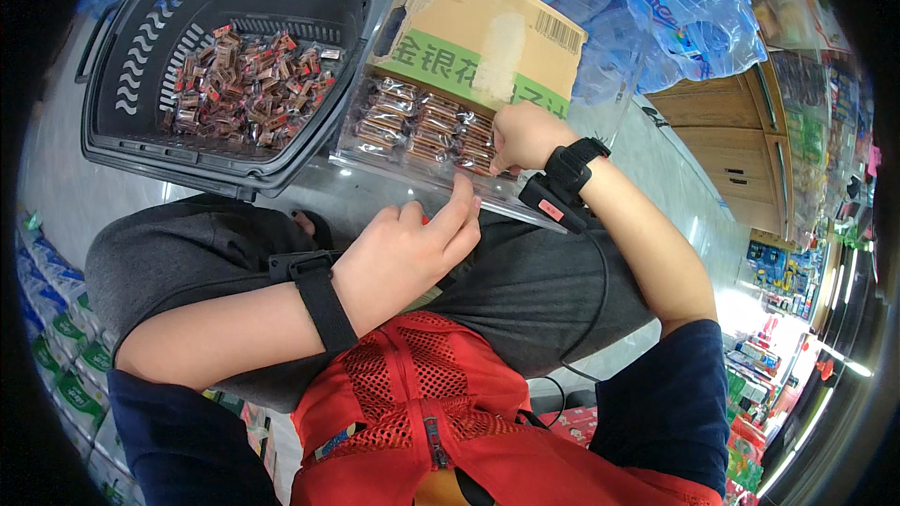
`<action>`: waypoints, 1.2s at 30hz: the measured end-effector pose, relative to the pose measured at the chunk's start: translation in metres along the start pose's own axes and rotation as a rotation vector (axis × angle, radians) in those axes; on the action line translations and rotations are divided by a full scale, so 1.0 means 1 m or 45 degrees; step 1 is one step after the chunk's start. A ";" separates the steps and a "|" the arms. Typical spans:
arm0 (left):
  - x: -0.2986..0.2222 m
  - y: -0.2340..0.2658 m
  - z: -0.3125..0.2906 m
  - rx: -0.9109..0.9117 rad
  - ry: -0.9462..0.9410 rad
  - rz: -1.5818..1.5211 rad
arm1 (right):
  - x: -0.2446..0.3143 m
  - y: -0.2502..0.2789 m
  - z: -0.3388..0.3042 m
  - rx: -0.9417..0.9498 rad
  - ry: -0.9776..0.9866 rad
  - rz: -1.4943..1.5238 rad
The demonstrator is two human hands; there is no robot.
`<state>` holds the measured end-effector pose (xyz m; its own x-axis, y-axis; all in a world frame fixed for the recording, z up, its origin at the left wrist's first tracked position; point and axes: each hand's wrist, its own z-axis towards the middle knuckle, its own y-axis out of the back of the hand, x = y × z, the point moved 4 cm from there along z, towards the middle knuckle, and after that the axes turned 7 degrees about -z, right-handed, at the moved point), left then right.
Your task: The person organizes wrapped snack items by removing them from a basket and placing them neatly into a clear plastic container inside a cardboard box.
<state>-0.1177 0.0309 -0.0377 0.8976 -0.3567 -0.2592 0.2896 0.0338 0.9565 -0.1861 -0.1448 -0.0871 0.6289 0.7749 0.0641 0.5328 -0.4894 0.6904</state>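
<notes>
A clear plastic tray (pixel 380 164) rests on my lap, filled with rows of small brown wrapped candies (pixel 417 122). A brown cardboard box with a green band (pixel 478 37) lies on the tray's far part. My left hand (pixel 412 248) holds the tray's near edge, thumb on the rim. My right hand (pixel 525 136) is curled down among the candies at the tray's right side, fingers closed on some of them. Both wrists wear black straps.
A dark grey plastic shopping basket (pixel 122 145) stands at the upper left with several loose wrapped candies (pixel 248 84) in its bottom. Shrink-wrapped water bottle packs (pixel 675 9) are stacked at the upper right. A wooden cabinet (pixel 741 131) and store shelves stand at the right.
</notes>
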 end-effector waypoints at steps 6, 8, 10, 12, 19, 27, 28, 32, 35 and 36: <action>0.000 -0.001 -0.003 -0.005 -0.014 0.012 | 0.003 0.004 0.000 -0.156 0.030 -0.033; 0.000 -0.002 -0.003 -0.009 -0.014 0.023 | 0.005 0.006 -0.001 -0.141 0.011 -0.007; -0.001 -0.004 -0.004 -0.013 -0.033 0.030 | 0.004 0.005 -0.002 0.007 -0.108 0.093; 0.000 -0.003 -0.004 0.000 -0.027 0.030 | 0.006 0.005 0.000 -0.037 -0.087 0.022; 0.003 -0.004 -0.002 0.006 -0.025 0.075 | 0.017 0.007 0.003 -0.161 0.101 -0.365; 0.005 -0.004 -0.003 -0.006 -0.023 0.067 | 0.013 0.015 -0.002 0.024 0.279 -0.190; 0.005 -0.004 -0.003 -0.008 -0.022 0.066 | 0.015 0.008 0.003 0.123 0.285 -0.056; 0.005 -0.003 -0.002 -0.003 -0.007 0.024 | 0.021 0.003 0.009 0.005 0.282 -0.315; 0.005 -0.002 -0.002 0.006 0.000 0.005 | 0.022 0.001 0.012 -0.052 0.283 -0.325; 0.004 -0.002 -0.002 0.007 -0.005 0.010 | 0.023 0.001 0.013 -0.049 0.286 -0.326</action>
<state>-0.1139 0.0314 -0.0414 0.8985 -0.3601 -0.2511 0.2806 0.0313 0.9593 -0.1637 -0.1326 -0.0937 0.3347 0.9415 0.0396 0.6326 -0.2557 0.7310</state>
